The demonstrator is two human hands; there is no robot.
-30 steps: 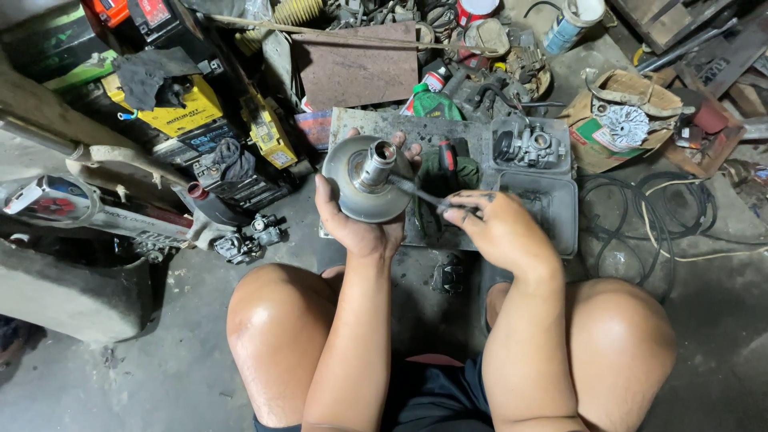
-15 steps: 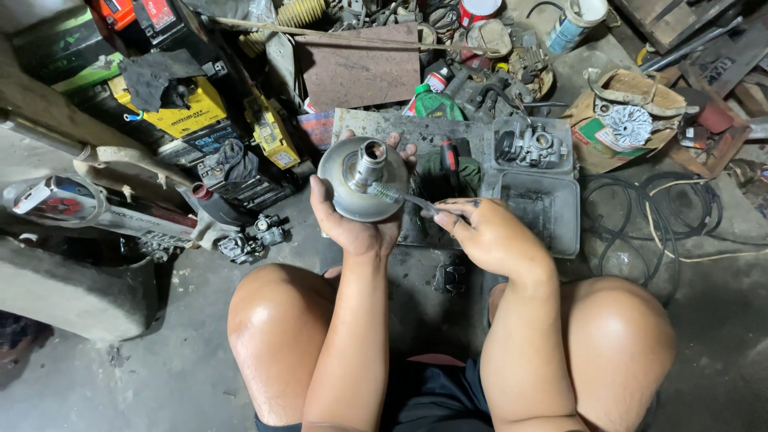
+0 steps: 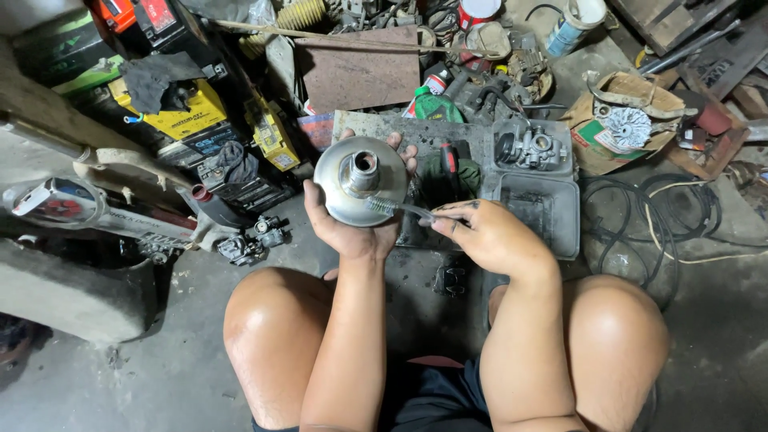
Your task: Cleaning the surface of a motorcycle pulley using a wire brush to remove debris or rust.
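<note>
Concrete floor (image 3: pixel 160 376) (grimy) bears tray (image 3: pixel 552 216), cables (image 3: pixel 664 216).

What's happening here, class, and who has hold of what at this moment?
A person sits on a workshop floor, knees apart. The left hand cups a round metal disc with a raised hub from below. The right hand holds a thin brush-like tool, its tip resting against the disc's face near the hub. Just beyond lies a grey tray with a carburettor on it, amid scattered parts and cables.
</note>
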